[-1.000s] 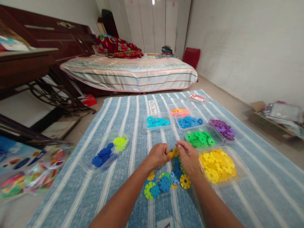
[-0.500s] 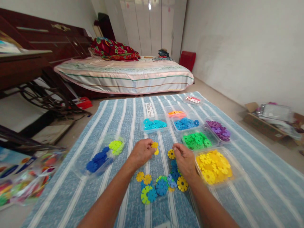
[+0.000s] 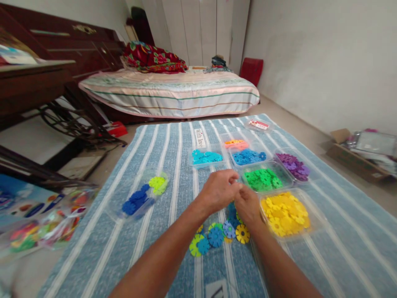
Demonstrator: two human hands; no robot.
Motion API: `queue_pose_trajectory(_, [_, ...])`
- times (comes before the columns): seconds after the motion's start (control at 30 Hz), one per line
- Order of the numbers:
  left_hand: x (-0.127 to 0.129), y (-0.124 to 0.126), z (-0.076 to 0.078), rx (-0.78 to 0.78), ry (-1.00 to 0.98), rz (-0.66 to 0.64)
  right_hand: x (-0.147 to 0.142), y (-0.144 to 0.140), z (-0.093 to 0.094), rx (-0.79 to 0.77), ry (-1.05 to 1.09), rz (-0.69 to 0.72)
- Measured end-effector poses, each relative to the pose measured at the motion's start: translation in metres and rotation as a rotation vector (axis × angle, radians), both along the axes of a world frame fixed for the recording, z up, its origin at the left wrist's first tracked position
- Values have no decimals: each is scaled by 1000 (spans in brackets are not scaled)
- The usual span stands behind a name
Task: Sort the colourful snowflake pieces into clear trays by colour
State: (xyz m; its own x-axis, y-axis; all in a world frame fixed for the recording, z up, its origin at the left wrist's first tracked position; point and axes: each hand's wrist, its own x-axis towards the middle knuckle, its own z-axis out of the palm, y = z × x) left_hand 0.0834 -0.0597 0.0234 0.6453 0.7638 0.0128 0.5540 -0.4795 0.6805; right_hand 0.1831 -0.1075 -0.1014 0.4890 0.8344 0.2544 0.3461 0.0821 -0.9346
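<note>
My left hand (image 3: 218, 188) and my right hand (image 3: 248, 205) meet over the cloth, fingers closed and touching. Half a second ago small yellow flower-shaped discs showed in my left fingers; the fingers hide them now. My right hand is at the upper end of a joined figure of notched plastic discs. Below the hands lie its blue disc (image 3: 215, 236), lime disc (image 3: 195, 246), light-blue disc (image 3: 228, 229) and yellow disc (image 3: 242, 234). My left forearm covers part of the figure's left side.
Right of my hands stand tubs of yellow discs (image 3: 287, 215), green discs (image 3: 263, 180) and purple discs (image 3: 292, 165). Farther back are blue discs (image 3: 248, 157), turquoise discs (image 3: 206, 157) and orange discs (image 3: 235, 144). A tub (image 3: 113, 207) at left holds dark-blue and lime discs.
My left hand has moved right, from apart to touching my right hand. The yellow discs in its fingers are now out of sight. The view has shifted slightly.
</note>
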Motion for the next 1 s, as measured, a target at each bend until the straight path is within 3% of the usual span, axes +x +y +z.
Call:
queue_pose_trajectory(0.17, [-81,3,-20,53,516,44,-1,-3,1,-49,13,-24])
queue_pose_trajectory(0.3, [-113,-14,-33,10,672,46,-1,-3,2,-60,12,-33])
queue_pose_trajectory(0.47, [-113,-27,-38,-33,643,72,-1,-4,5,-63,4,-27])
queue_pose_trajectory(0.83, [-116,-17,-49,-291,326,150,1,-4,6,-79,-4,-2])
queue_pose_trajectory(1.0, [-113,-18,-52,-438,143,74,1,-4,7,-79,-8,-3])
